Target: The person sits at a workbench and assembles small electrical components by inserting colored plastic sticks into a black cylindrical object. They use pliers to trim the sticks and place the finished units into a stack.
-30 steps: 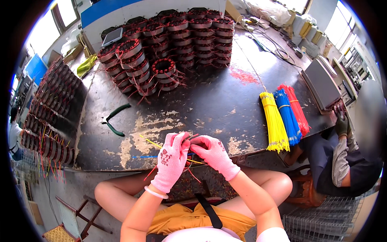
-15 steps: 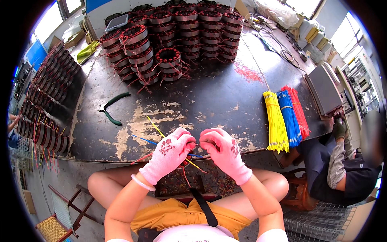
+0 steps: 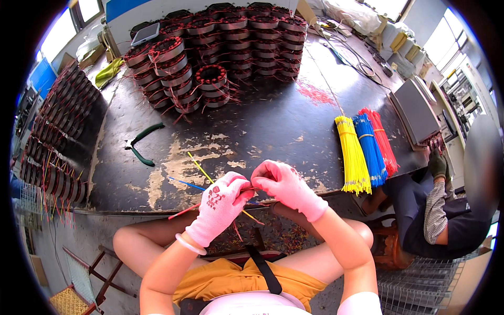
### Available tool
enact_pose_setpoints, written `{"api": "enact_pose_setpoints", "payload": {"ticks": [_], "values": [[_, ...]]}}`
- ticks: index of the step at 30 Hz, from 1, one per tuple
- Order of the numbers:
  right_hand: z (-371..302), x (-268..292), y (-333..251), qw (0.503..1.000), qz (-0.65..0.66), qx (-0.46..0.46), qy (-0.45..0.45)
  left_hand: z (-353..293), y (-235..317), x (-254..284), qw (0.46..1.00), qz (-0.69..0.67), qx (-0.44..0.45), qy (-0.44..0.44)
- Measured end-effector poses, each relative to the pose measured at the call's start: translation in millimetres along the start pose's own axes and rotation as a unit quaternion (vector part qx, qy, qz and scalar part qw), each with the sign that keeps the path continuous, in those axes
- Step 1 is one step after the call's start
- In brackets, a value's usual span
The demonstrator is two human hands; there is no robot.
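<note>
My left hand (image 3: pixel 219 206), in a pink glove, has its thumb and fingers pinched on a thin dark-red wire (image 3: pixel 249 189) at the table's near edge. Close against it, my right hand (image 3: pixel 289 190), gloved the same way, pinches that wire too with curled fingers. From under my left hand stick out a yellow wire (image 3: pixel 198 166), a blue wire (image 3: pixel 185 182) and a red wire (image 3: pixel 182 212). Whatever these wires join to below my hands is mostly hidden.
Green-handled cutting pliers (image 3: pixel 140 146) lie left on the dark table (image 3: pixel 252 123). Stacked wound stators (image 3: pixel 210 79) stand behind, more (image 3: pixel 58 136) at left. Right are yellow (image 3: pixel 353 155), blue (image 3: pixel 371 150) and red (image 3: pixel 383 142) wire bundles. A person (image 3: pixel 446 210) sits at right.
My right hand has turned and shifted slightly up and left, closer to my left hand. The left stays pinched and has moved slightly. The whole view has shifted a little.
</note>
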State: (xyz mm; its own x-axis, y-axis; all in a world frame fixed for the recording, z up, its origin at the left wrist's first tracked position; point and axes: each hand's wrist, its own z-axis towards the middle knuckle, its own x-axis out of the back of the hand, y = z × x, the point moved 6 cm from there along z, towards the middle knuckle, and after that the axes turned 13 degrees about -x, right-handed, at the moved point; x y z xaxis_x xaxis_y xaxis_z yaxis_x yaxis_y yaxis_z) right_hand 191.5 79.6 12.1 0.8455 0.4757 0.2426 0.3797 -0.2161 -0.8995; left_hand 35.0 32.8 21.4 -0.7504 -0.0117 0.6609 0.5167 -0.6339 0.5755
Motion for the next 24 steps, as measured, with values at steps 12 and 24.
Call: {"api": "enact_pose_setpoints", "payload": {"ticks": [12, 24], "values": [[-38.5, -7.2, -5.3, 0.830, -0.421, 0.302, 0.208, 2.9, -10.2, -6.2, 0.999, -0.028, -0.015, -0.027], [-4.2, -11.9, 29.6, 0.968, 0.089, -0.173, -0.156, 5.4, -10.0, -6.7, 0.998, -0.020, -0.038, -0.052]]}}
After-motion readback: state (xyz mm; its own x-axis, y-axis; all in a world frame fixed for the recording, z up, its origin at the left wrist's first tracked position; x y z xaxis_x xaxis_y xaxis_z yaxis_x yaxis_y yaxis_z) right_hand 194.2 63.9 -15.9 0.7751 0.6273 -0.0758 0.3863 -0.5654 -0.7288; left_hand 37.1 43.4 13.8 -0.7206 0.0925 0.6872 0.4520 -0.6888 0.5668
